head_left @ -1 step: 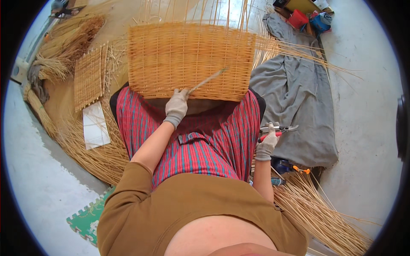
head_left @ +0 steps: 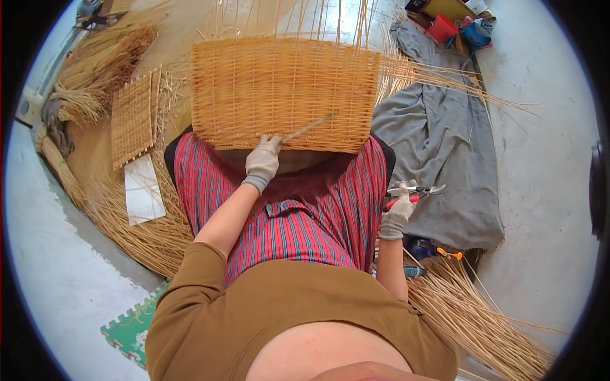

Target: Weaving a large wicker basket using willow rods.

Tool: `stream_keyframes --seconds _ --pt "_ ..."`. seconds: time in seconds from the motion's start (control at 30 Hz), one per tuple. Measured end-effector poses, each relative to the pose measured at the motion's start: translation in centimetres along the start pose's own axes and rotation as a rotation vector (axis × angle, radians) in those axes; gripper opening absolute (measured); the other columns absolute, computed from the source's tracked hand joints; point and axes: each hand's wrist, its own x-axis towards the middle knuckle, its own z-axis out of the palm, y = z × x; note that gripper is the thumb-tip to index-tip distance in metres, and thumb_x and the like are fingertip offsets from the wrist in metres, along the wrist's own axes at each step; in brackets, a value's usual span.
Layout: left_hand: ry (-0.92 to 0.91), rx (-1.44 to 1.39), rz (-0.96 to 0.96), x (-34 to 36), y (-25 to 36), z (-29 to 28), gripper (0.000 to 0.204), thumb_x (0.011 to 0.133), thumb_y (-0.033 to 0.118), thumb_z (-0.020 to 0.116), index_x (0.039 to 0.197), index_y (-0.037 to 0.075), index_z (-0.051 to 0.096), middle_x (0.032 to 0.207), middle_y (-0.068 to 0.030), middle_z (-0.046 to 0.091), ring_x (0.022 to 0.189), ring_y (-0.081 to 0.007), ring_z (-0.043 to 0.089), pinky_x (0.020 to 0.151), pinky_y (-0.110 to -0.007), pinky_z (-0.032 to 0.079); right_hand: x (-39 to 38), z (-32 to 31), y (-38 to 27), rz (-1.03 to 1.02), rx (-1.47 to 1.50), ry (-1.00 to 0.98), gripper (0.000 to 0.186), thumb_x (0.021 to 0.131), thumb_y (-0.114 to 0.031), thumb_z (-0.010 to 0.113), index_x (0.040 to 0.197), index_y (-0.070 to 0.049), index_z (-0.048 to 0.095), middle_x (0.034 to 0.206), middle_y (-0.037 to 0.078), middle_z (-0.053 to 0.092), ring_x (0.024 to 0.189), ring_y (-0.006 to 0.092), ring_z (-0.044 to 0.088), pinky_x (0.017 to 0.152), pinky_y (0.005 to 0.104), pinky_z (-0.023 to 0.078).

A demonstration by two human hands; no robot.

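A woven wicker panel stands at my knees, long loose rods rising from its far edge. My left hand, in a pale work glove, is closed at the panel's near edge. From its fingers a thin greyish stick slants up to the right across the weave. My gloved right hand is off to the right beside my thigh, wrapped round pruning shears with red handles. Their metal blades point right, over grey cloth. The fingertips of my left hand are partly hidden.
Grey cloth lies to the right, with a bundle of rods nearer me. On the left are a flat woven piece, a white sheet, loose straw-coloured rods and a green foam mat. A red container stands far right.
The stick's far tip has dipped slightly toward me. Both hands keep their grip and stay nearly still.
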Motion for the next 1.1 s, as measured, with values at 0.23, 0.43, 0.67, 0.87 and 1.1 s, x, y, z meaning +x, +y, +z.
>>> stream_keyframes --seconds 0.23,0.43,0.67,0.87,1.1 --pt "-0.019 0.134 0.061 -0.2 -0.1 1.1 0.030 0.096 0.025 0.053 0.126 0.019 0.054 0.117 -0.0150 0.065 0.096 -0.0387 0.067 0.079 -0.052 0.054 -4.2 8.0 -1.8 -0.228 -0.066 -0.384 0.029 0.099 -0.012 0.064 0.125 -0.007 0.052 0.078 0.000 0.060 0.061 0.0094 0.057 0.056 0.0228 0.044" --pt "-0.268 -0.061 -0.093 -4.4 -2.2 2.8 0.042 0.092 0.023 0.064 0.132 0.017 0.054 0.115 -0.0176 0.068 0.104 -0.0371 0.067 0.086 -0.048 0.054 -7.0 11.3 0.4 -0.221 -0.224 -0.749 0.020 0.099 -0.010 0.064 0.118 -0.006 0.057 0.080 -0.001 0.058 0.063 0.0073 0.057 0.056 0.0237 0.049" --pt "0.565 -0.328 0.402 -2.1 3.1 -7.4 0.040 0.090 0.015 0.068 0.129 0.014 0.057 0.134 -0.0112 0.059 0.101 -0.0329 0.067 0.086 -0.042 0.057 -7.4 18.8 -2.8 -0.428 -0.371 -0.812 0.019 0.096 -0.001 0.064 0.114 -0.004 0.060 0.095 0.000 0.069 0.075 0.0067 0.061 0.064 0.0233 0.050" --pt "0.400 0.026 0.224 3.4 1.9 -12.0 0.045 0.093 0.020 0.062 0.136 0.012 0.053 0.151 -0.0083 0.046 0.113 -0.0314 0.065 0.088 -0.043 0.056 -8.2 23.2 0.2 -0.524 -0.563 -0.860 0.017 0.095 -0.004 0.065 0.112 -0.007 0.061 0.090 0.000 0.066 0.073 0.0069 0.058 0.065 0.0247 0.049" --pt "0.162 0.055 0.256 3.6 1.5 -12.6 0.045 0.091 0.018 0.065 0.134 0.011 0.052 0.152 -0.0098 0.046 0.121 -0.0314 0.060 0.090 -0.041 0.055 -9.5 21.8 -0.2 -0.034 -0.449 -0.819 0.019 0.095 -0.014 0.067 0.110 -0.004 0.064 0.086 0.003 0.069 0.072 0.0128 0.063 0.068 0.0289 0.051"
